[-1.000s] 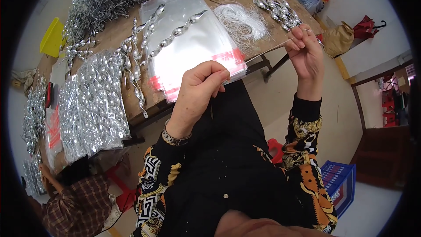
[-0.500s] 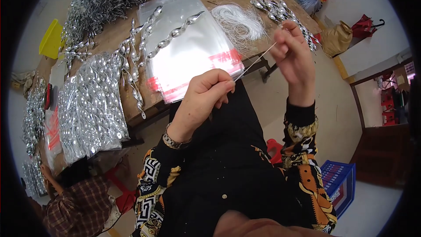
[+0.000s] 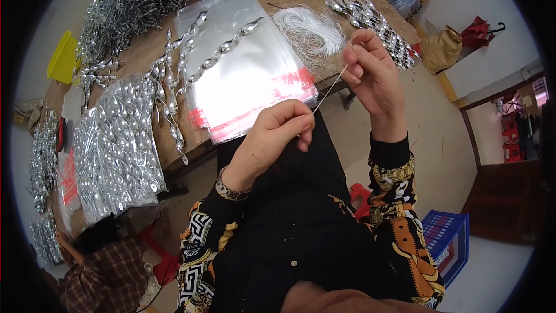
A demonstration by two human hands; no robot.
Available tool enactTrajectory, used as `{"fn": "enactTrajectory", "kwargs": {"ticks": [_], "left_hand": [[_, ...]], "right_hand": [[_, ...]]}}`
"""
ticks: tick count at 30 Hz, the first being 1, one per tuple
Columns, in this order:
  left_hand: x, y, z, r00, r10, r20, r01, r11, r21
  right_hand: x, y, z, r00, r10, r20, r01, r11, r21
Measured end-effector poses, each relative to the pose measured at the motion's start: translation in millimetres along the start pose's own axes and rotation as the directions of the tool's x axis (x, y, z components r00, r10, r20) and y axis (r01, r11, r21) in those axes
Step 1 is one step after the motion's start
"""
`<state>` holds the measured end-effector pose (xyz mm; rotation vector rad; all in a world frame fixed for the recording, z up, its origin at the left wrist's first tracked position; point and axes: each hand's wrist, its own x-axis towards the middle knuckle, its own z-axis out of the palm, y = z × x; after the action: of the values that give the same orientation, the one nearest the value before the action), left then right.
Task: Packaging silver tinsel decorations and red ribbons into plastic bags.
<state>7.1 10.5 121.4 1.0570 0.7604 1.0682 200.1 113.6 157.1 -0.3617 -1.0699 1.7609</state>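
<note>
A thin white string (image 3: 330, 88) runs taut on a slant between my two hands, in front of the table edge. My left hand (image 3: 277, 133) pinches its lower end between thumb and forefinger. Higher and to the right, my right hand (image 3: 373, 72) pinches the upper end. Just beyond them lies a stack of clear plastic bags (image 3: 243, 90) with red strips along the near edge. One silver twisted ornament (image 3: 226, 47) rests across the bags. A loose bundle of white string (image 3: 310, 30) sits to the right of the stack.
Bagged silver twists (image 3: 119, 145) cover the table's left part, with a large silver heap (image 3: 139, 11) behind. More twists (image 3: 376, 23) lie at the right edge. A yellow container (image 3: 62, 58) stands far left, a blue crate (image 3: 446, 243) at lower right. Another person (image 3: 107, 272) is at lower left.
My right hand has shifted slightly left and its fingers have opened up a little from a tighter curl. The string stays stretched between both hands. The whole view has moved slightly.
</note>
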Motion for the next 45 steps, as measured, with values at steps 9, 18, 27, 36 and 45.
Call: {"fn": "enactTrajectory", "kwargs": {"ticks": [9, 18, 27, 36, 45], "left_hand": [[16, 9, 8, 1.0, 0.024, -0.01, -0.025, 0.999, -0.029], [18, 3, -1, 0.979, 0.051, -0.197, -0.05, 0.999, 0.012], [20, 1, -6, 0.961, 0.077, -0.267, -0.058, 0.995, 0.077], [19, 1, -5, 0.96, 0.084, -0.269, -0.058, 0.993, 0.103], [9, 1, -14, 0.973, 0.076, -0.216, -0.063, 0.996, 0.067]], "right_hand": [[-2, 13, 15, 0.995, 0.087, 0.042, -0.088, 0.995, 0.041], [1, 17, 14, 0.992, 0.127, 0.012, -0.125, 0.985, -0.115], [-1, 9, 18, 0.996, 0.084, 0.003, -0.067, 0.812, -0.58], [-7, 12, 30, 0.968, -0.065, 0.241, 0.249, 0.278, -0.928], [-4, 1, 25, 0.924, -0.132, 0.36, 0.381, 0.23, -0.895]]}}
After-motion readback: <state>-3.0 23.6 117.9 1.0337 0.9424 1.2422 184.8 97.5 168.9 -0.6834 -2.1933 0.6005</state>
